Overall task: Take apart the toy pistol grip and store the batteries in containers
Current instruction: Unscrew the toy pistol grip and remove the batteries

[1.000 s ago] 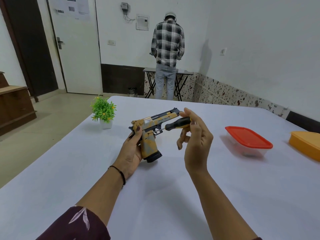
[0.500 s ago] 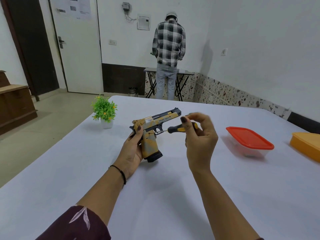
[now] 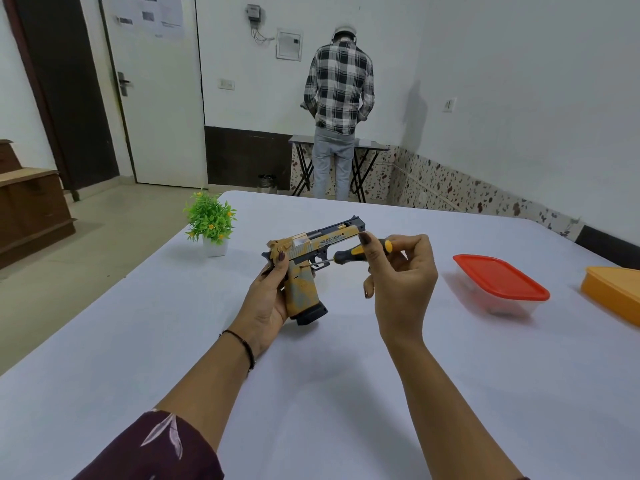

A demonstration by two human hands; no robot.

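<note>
A tan and black toy pistol (image 3: 313, 252) stands above the white table, its grip pointing down and its barrel to the right. My left hand (image 3: 268, 299) grips the back of the pistol's grip. My right hand (image 3: 401, 275) pinches the black and yellow handle of a small screwdriver (image 3: 353, 252). The screwdriver lies nearly level, with its metal tip touching the pistol's side just above the grip, near the trigger guard.
A clear container with a red lid (image 3: 500, 284) sits on the table (image 3: 346, 375) to the right, and an orange container (image 3: 614, 292) lies at the right edge. A small potted plant (image 3: 209, 221) stands at the back left. A person in a checked shirt stands at a far table.
My right hand has turned around the screwdriver handle, and its fingers have shifted. The screwdriver tip stays at the pistol's side, and my left hand keeps its hold.
</note>
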